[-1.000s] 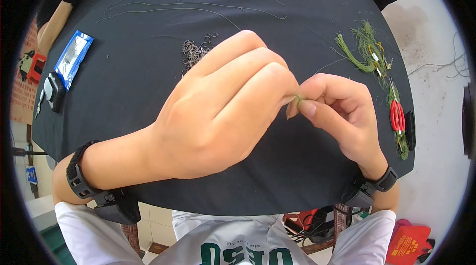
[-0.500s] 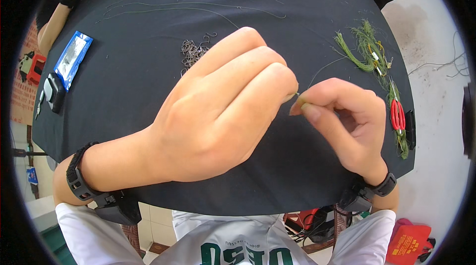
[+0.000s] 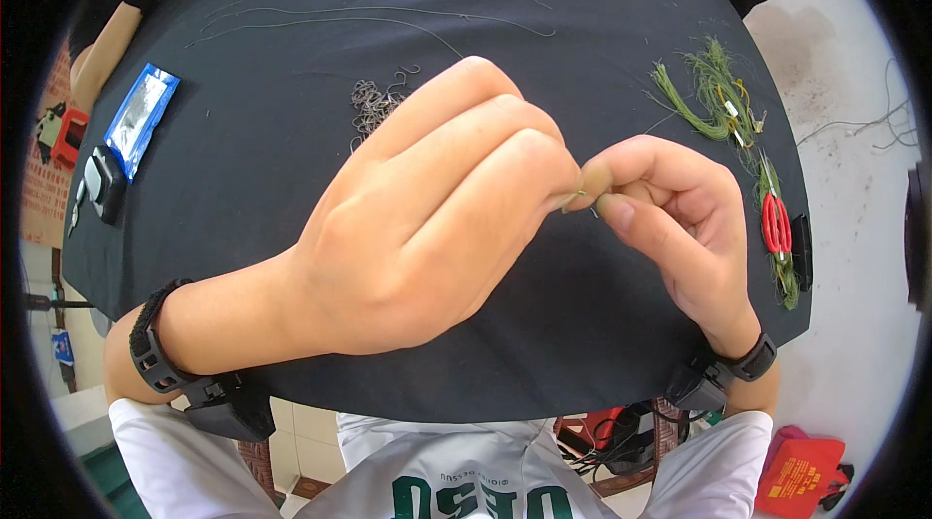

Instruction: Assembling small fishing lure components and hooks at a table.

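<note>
My left hand (image 3: 427,218) is closed in a pinch above the dark tabletop, its back toward me. Whatever sits between its fingertips is mostly hidden behind the fingers. My right hand (image 3: 675,228) meets it, thumb and forefinger pinched close together on a thin green line (image 3: 582,193), of which only a tiny bit shows at the fingertips. Just beyond my left hand lies a heap of small dark metal hooks (image 3: 374,103), partly covered by the knuckles. Several long thin strands (image 3: 388,18) are laid out across the far part of the cloth.
On the right of the black-covered table (image 3: 272,131) lie bundles of green line (image 3: 718,97) and red-handled scissors (image 3: 776,223). A blue packet (image 3: 142,121) and a small black-and-grey device (image 3: 105,181) lie at left. Other people's arms (image 3: 112,48) show at the far corners.
My right forefinger has moved up against my left fingertips, and its thumb now sits slightly lower. The length of line that rose from the right fingertips is largely out of sight.
</note>
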Demonstrator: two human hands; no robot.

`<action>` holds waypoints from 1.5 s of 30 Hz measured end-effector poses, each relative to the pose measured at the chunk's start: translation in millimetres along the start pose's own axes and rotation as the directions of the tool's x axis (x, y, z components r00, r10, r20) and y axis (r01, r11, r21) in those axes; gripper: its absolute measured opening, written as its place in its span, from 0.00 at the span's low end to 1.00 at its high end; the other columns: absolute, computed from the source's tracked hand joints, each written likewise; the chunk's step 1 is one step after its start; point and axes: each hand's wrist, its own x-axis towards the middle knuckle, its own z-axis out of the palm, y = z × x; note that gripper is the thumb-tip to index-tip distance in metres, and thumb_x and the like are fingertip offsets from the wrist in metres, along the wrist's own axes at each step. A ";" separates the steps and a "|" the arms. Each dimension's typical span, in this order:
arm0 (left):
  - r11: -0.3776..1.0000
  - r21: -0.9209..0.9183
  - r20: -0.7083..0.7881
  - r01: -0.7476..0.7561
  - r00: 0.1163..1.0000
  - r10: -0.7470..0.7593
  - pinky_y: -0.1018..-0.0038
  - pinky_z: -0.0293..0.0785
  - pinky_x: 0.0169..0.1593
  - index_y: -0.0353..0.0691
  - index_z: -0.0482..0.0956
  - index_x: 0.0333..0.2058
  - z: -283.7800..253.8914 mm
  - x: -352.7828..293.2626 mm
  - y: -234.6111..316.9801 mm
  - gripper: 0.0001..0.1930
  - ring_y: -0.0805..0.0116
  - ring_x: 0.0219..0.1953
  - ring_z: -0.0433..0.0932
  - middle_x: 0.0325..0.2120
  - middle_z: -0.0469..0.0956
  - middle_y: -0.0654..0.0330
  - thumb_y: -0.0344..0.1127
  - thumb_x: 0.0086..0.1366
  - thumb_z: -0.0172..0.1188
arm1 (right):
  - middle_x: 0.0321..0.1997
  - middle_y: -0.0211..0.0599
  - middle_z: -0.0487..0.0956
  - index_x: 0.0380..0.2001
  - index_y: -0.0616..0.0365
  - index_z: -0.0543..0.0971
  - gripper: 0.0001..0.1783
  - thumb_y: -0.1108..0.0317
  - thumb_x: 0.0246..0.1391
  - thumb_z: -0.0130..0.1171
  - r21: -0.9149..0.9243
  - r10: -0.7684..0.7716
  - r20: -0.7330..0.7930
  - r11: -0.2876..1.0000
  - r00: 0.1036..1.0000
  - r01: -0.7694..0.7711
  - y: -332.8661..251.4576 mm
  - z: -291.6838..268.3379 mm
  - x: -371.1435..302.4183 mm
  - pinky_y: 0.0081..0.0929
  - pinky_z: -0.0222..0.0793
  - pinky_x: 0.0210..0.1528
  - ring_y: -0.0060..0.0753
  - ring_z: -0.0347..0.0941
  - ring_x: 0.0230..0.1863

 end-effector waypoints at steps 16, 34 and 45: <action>1.000 0.011 0.030 0.005 1.000 -0.006 0.72 0.69 0.29 0.31 0.75 0.29 -0.4 0.7 3.1 0.12 0.59 0.27 0.72 0.26 0.75 0.53 0.16 0.42 0.63 | 0.16 0.15 0.63 0.34 0.66 0.76 0.05 0.76 0.54 0.55 0.120 -0.133 -0.073 0.983 0.988 0.141 11.3 5.0 2.2 0.12 0.41 0.20 0.05 0.49 0.18; 0.788 0.103 0.092 0.607 0.783 -0.615 0.79 0.70 0.35 0.35 0.76 0.32 -67.3 28.6 -45.9 0.05 0.78 0.31 0.74 0.24 0.77 0.65 0.30 0.60 0.56 | 0.25 0.29 0.77 0.29 0.64 0.77 0.05 0.72 0.53 0.57 -0.307 0.069 0.031 0.950 0.997 -0.056 -3.7 -63.7 56.2 0.15 0.68 0.33 0.16 0.73 0.28; 0.470 0.205 0.001 0.859 0.480 -0.877 0.77 0.74 0.30 0.36 0.82 0.33 -183.6 -18.7 -217.4 0.10 0.75 0.28 0.76 0.25 0.79 0.62 0.34 0.54 0.62 | 0.22 0.16 0.74 0.33 0.51 0.81 0.08 0.61 0.52 0.59 -0.442 0.066 -0.188 0.885 0.980 -0.145 9.6 -109.1 176.6 0.07 0.46 0.18 0.04 0.58 0.21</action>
